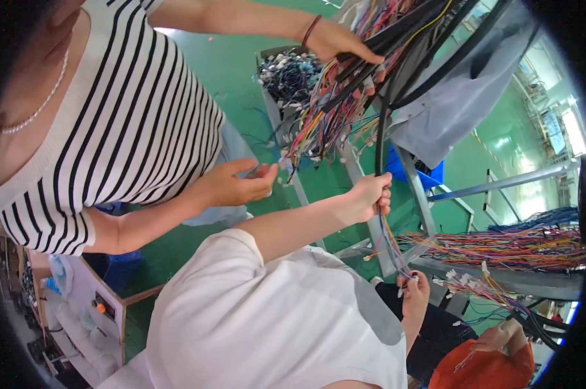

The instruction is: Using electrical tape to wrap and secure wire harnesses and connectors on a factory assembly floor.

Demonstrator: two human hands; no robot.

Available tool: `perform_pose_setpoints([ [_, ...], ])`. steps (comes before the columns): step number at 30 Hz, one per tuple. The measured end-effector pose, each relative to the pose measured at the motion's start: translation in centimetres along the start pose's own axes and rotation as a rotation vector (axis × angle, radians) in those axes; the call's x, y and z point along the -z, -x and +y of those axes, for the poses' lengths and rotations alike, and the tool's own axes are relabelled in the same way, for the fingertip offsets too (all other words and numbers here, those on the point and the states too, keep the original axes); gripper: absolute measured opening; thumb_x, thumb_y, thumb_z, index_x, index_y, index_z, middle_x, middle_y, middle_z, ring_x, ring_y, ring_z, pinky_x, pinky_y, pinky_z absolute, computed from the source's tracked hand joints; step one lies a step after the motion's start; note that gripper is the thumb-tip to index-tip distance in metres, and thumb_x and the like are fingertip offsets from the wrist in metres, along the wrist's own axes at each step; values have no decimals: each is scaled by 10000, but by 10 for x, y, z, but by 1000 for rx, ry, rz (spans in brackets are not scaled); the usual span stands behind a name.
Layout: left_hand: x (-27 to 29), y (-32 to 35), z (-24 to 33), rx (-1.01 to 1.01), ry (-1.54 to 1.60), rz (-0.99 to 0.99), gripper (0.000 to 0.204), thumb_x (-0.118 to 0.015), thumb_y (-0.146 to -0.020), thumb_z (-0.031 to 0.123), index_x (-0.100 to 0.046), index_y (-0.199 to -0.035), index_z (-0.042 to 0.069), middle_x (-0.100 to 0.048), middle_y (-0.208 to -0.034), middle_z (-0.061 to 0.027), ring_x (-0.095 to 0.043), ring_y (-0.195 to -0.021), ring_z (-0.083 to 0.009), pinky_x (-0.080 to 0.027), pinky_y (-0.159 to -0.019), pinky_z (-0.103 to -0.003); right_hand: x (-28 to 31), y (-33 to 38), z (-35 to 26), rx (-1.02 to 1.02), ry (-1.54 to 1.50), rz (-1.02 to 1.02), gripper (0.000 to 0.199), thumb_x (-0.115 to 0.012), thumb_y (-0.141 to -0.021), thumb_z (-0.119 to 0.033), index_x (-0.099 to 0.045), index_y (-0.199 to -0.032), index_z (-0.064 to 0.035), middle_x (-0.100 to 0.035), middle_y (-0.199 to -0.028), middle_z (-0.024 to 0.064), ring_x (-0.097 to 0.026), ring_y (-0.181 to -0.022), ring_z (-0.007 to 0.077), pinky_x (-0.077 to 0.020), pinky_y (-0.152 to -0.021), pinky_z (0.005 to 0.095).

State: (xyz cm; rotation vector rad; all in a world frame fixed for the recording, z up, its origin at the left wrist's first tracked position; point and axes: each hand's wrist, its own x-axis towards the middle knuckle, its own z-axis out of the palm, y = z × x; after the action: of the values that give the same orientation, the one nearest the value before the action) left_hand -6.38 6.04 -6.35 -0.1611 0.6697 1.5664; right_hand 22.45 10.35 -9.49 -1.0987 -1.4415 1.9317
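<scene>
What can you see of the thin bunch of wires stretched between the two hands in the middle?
The bunch of wires is a slim strand of thin, flexible, plastic-coated leads in blue, orange and dark colours. It hangs slanting down from the closed left hand, which grips its upper part, to the right hand, where its loose ends with small pale tips fan out at the fingertips.

Multicoloured wires (332,117), green floor (241,71)

Bright daylight glares at right; fisheye edges bend, dark and blurred
</scene>
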Motion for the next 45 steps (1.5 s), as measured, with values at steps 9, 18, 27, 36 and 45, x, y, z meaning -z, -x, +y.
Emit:
perform_pose_setpoints([
  [9, 22, -6, -3, -106, -209, 45, 191, -450, -833, 196, -398, -699, 70, -418, -541, -17, -434, -472, -150, -413, -492, -323, -6, 0, -17, 192, 319, 159, 109, -555, -772, -38, -522, -872, -7, -525, -700, 19, -466, -609, 73, -368, -571, 185],
  [18, 46, 25, -18, -1336, -1367, 525, 375, -545, -757, 119, -392, -1072, -14, -462, -1017, -197, -479, -980, -321, -374, -867, -396, -60, -4, -67, 260, 282, 85, 66, -535, -791, -56, -509, -842, -23, -479, -694, -5, -423, -612, 61, -345, -567, 178],
  [27, -10, 77, -26, -694, -1383, -407, 220, -544, -791, 163, -543, -948, 8, -573, -827, -149, -556, -801, -273, -435, -697, -350, -113, -10, -105, 399, 404, -52, 100, -566, -756, -66, -522, -833, -21, -471, -713, -32, -388, -611, 28, -295, -534, 165],
  [36, -2, 91, -10, -733, -1139, -367, 164, -572, -783, 149, -613, -862, 11, -590, -698, -86, -547, -629, -112, -412, -541, -268, -129, -13, -110, 391, 392, -114, 127, -546, -769, -72, -504, -878, -21, -483, -740, -20, -424, -645, 39, -328, -590, 161],
  [45, -16, 105, 3, -446, -1013, -274, 172, -558, -809, 151, -612, -874, 1, -596, -730, -20, -530, -661, -63, -420, -583, -207, -144, -7, -116, 416, 298, 42, 110, -548, -745, -35, -510, -847, -19, -492, -716, -10, -447, -630, 61, -365, -576, 182],
])
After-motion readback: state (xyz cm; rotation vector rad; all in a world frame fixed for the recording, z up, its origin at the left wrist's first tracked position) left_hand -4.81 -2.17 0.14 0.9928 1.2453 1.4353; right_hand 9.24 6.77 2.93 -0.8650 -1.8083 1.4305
